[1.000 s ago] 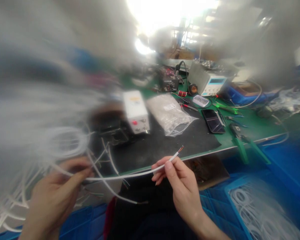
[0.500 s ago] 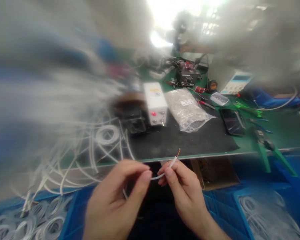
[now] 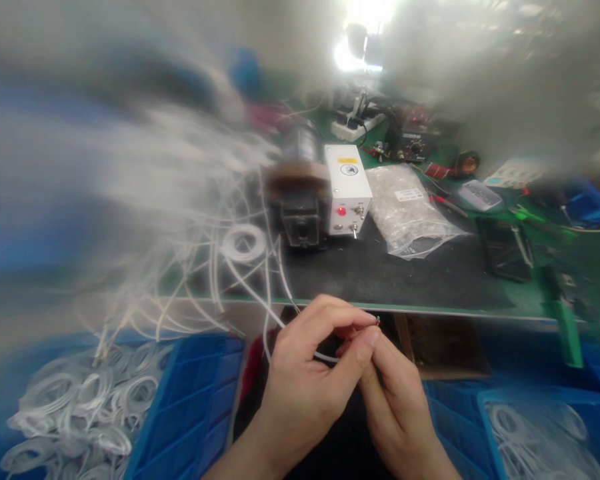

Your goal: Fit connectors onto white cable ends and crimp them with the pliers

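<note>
Here at the front edge, the fingers (image 3: 369, 339) of the left hand (image 3: 307, 383) are pinched together at the stripped wire ends (image 3: 378, 321), which just peek out past the tips! Tight against them, the right hand (image 3: 399, 393) has its fingers curled closed on the white cable (image 3: 326, 359), though the left thumb partly hides that grip. The cable shows as a short arc in the gap beneath the left index finger, running straight into the right fingers. Beyond, on the tabletop (image 3: 530, 303), a white coil (image 3: 243, 243) lies near a black machine (image 3: 303, 213), with a white box (image 3: 349, 180) right beside it, red light glowing, and a clear bag (image 3: 405, 207) next along. Down left, a blue crate (image 3: 193, 393) brims with coiled cables (image 3: 93, 400)!
</note>
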`<move>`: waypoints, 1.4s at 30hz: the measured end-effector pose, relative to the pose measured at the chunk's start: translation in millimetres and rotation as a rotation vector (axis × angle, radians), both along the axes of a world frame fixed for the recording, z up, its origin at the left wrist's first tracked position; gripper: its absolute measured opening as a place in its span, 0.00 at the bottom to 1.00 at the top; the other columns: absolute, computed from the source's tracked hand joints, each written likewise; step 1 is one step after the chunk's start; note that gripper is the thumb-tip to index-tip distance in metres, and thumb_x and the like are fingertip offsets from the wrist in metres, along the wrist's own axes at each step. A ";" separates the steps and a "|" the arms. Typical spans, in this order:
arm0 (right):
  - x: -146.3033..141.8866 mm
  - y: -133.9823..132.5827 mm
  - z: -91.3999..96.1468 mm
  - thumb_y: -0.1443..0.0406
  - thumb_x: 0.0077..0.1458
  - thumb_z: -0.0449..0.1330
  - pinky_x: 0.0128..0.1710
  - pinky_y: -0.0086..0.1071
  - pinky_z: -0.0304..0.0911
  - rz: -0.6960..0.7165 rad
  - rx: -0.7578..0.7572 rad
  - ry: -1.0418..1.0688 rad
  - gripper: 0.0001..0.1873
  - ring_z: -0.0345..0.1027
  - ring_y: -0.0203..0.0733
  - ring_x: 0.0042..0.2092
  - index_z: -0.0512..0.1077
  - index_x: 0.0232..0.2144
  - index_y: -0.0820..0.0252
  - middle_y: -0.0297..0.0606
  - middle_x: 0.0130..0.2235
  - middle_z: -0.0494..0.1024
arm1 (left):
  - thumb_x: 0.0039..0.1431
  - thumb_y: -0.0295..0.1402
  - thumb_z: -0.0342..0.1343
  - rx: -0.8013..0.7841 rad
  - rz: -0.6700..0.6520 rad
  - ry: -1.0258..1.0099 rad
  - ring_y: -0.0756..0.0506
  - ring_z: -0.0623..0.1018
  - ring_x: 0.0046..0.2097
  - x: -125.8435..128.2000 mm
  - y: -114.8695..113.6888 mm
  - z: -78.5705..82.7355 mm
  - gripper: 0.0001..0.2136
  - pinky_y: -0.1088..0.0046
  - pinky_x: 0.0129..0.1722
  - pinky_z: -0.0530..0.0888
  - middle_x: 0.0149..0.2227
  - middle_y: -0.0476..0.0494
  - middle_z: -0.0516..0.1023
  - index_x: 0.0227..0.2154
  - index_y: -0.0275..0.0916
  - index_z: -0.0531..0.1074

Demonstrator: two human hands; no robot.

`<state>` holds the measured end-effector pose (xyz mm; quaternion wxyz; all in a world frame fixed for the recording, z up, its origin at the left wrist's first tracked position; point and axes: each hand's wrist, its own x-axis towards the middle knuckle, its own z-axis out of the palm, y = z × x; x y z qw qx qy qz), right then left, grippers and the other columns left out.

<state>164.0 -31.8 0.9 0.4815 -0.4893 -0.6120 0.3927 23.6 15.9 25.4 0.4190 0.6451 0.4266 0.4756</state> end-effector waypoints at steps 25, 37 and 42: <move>-4.9 -6.0 -4.1 0.63 0.77 0.55 0.48 0.31 0.72 -0.016 -0.187 0.120 0.12 0.75 0.40 0.40 0.78 0.41 0.54 0.35 0.41 0.80 | 0.74 0.37 0.60 -0.517 -0.126 -0.309 0.47 0.80 0.40 0.9 -7.0 -11.3 0.05 0.77 0.32 0.76 0.44 0.45 0.81 0.45 0.43 0.77; 37.2 -4.4 25.3 0.64 0.70 0.67 0.45 0.30 0.74 -0.300 -0.093 -0.146 0.06 0.80 0.39 0.42 0.81 0.46 0.47 0.32 0.44 0.84 | 0.71 0.30 0.64 -0.305 -0.076 -0.136 0.47 0.86 0.48 1.3 -9.0 -10.7 0.05 0.75 0.48 0.82 0.50 0.48 0.85 0.44 0.45 0.83; 30.2 6.4 37.0 0.67 0.67 0.68 0.36 0.30 0.71 -0.303 0.016 -0.198 0.05 0.77 0.41 0.43 0.80 0.42 0.50 0.35 0.43 0.81 | 0.69 0.28 0.66 -0.288 -0.063 -0.105 0.49 0.85 0.38 4.4 -9.5 -8.1 0.05 0.77 0.40 0.81 0.40 0.50 0.85 0.42 0.46 0.84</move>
